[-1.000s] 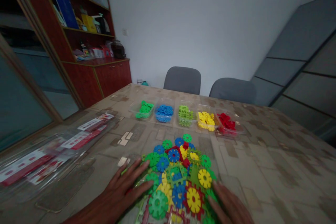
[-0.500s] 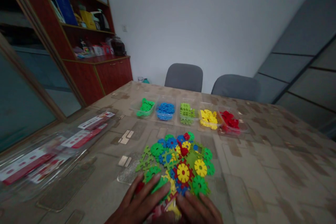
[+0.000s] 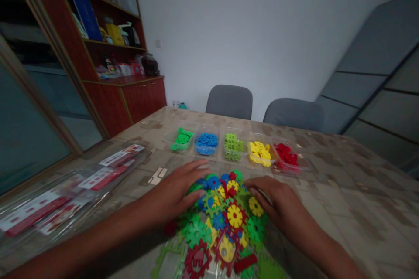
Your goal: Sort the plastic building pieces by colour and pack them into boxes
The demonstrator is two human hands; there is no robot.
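A mixed heap of flat plastic building pieces lies in front of me, with a yellow gear-shaped piece (image 3: 235, 216) near its middle. Green gear-shaped pieces (image 3: 196, 232) and a dark red toothed piece (image 3: 197, 261) lie at the near side. My left hand (image 3: 183, 187) reaches over the heap's left edge, fingers stretched forward and thumb apart. At the right edge my right hand (image 3: 275, 198) bends its fingers over the pieces, thumb apart. Neither hand visibly holds a piece, though their undersides are hidden.
Beyond the heap stands a row of clear tubs with sorted pieces: green (image 3: 182, 139), blue (image 3: 207, 141), light green (image 3: 233, 146), yellow (image 3: 260, 153) and red (image 3: 286, 156). Clear plastic packaging with red and white labels (image 3: 104, 177) lies left. Two grey chairs (image 3: 229, 99) stand behind the table.
Both hands have moved from the near edge of the heap forward and apart to its left and right sides. Near pieces they covered now show. The view has tilted up slightly.
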